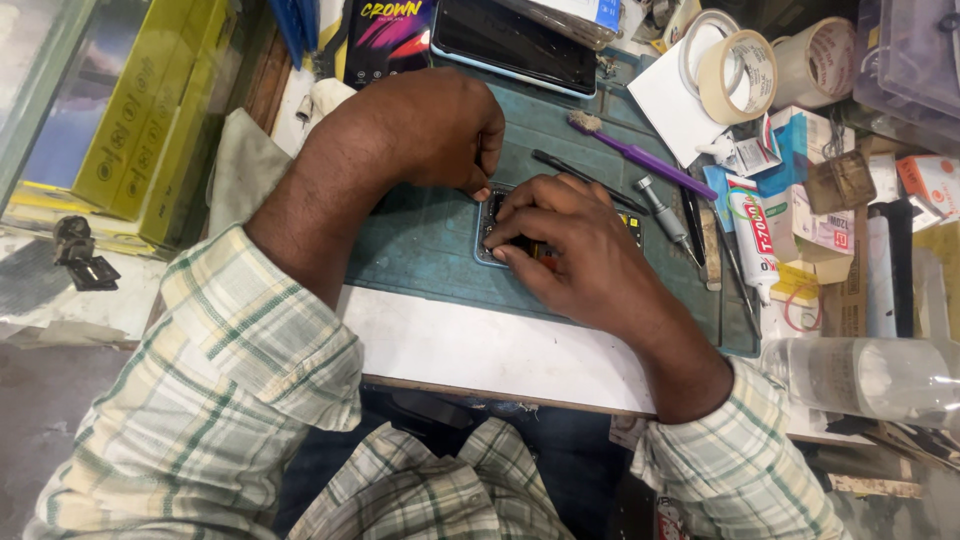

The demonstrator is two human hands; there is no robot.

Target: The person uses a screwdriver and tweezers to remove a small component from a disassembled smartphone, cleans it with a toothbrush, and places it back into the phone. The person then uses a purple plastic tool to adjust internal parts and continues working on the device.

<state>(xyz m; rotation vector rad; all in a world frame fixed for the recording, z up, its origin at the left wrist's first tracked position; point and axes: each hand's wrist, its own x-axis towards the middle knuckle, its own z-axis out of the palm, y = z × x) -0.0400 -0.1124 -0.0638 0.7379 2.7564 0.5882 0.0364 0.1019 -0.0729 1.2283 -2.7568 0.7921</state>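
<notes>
Both hands work on an opened phone (500, 240) lying on the green mat (420, 250): the left hand (440, 125) is curled nearly closed at its top edge, while the right hand (580, 250) covers it, fingertips (497, 245) bent and pressing inside, beside a purple toothbrush (640, 155).

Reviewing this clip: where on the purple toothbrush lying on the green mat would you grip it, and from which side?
Probably at the middle of the handle of the purple toothbrush, coming from above. It lies flat on the green mat, bristle head toward the dark phone; the mid-handle is bare, while its far end runs toward the glue tube and clutter.
</notes>
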